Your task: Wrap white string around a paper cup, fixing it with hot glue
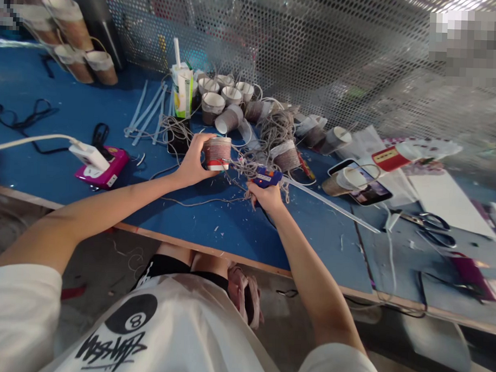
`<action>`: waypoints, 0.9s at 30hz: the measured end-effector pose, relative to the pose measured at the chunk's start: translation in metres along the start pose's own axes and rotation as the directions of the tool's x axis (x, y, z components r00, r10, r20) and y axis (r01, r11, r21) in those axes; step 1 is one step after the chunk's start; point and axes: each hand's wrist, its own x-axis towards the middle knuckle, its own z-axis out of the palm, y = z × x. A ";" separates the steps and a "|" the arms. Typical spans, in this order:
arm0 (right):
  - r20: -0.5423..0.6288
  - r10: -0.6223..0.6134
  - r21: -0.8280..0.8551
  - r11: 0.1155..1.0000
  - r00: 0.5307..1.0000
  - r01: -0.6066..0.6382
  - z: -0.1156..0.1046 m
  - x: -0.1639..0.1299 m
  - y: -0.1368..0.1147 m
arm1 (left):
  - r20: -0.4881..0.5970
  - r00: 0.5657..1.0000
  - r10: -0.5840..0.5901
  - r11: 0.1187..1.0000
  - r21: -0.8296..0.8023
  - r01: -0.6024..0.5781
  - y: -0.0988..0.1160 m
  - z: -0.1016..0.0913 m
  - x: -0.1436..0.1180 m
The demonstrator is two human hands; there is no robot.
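My left hand [195,163] grips a paper cup [219,153] lying between thumb and fingers above the table. Grey-brown cord covers most of the cup's side, and a red and white band shows near its lower end. In my right hand [266,195] is a blue hot glue gun [268,177], with fingers wrapped round its handle and its nozzle pointing at the cup. A long clear glue stick [332,204] sticks out from the gun's back toward the right. Loose cord [202,202] trails over the table below the cup.
Behind my hands stand several cord-wrapped cups [213,104], a drink carton [181,90] with a straw and a heap of cord [277,127]. Glue sticks [151,113] and a pink power strip [119,165] lie left. Rightward are a phone [373,195] and scissors [433,229]. A perforated metal screen [318,53] rises behind.
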 end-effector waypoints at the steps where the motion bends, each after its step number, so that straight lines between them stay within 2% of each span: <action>1: -0.004 0.003 0.001 1.000 1.000 -0.003 0.000 0.000 0.000 | 0.000 1.000 -0.002 1.000 -0.003 0.002 0.000 0.000 0.000; 19: -0.044 0.030 0.008 1.000 0.999 -0.030 -0.003 0.001 0.000 | -0.017 1.000 -0.020 0.999 -0.031 0.019 -0.004 -0.001 -0.001; 27: -0.061 0.019 0.010 1.000 0.998 -0.019 -0.004 0.003 0.000 | 0.008 0.999 -0.034 0.997 -0.065 0.035 -0.003 -0.002 -0.002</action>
